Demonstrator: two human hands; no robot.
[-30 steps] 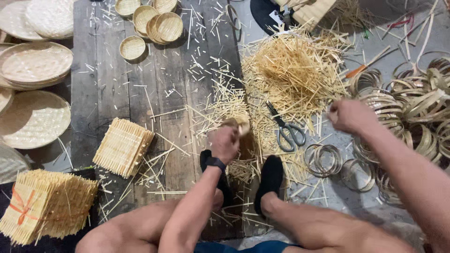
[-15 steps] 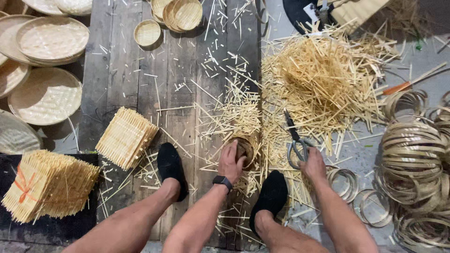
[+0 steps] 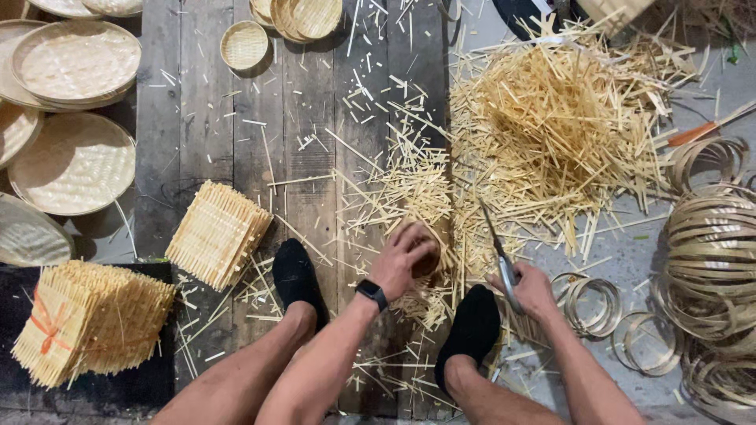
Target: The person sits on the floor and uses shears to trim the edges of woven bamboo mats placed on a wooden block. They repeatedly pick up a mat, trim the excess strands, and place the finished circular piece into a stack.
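Dark floorboards (image 3: 197, 142) lie strewn with pale bamboo offcuts (image 3: 551, 134). Left hand (image 3: 403, 260) clutches a small woven bamboo basket (image 3: 429, 256); right hand (image 3: 529, 290) grips metal scissors (image 3: 498, 252). Finished trays (image 3: 75, 63) at ten o'clock, unused hoops (image 3: 709, 244) at three.

view: head only | from: worn on the person's head, above the floor (image 3: 197, 118) | faced: straight down over the knees | range: near, hands low in frame | shared: none, a single view was given

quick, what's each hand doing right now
Left hand: closed over a small woven basket among the bamboo offcuts.
Right hand: closed around the scissors.
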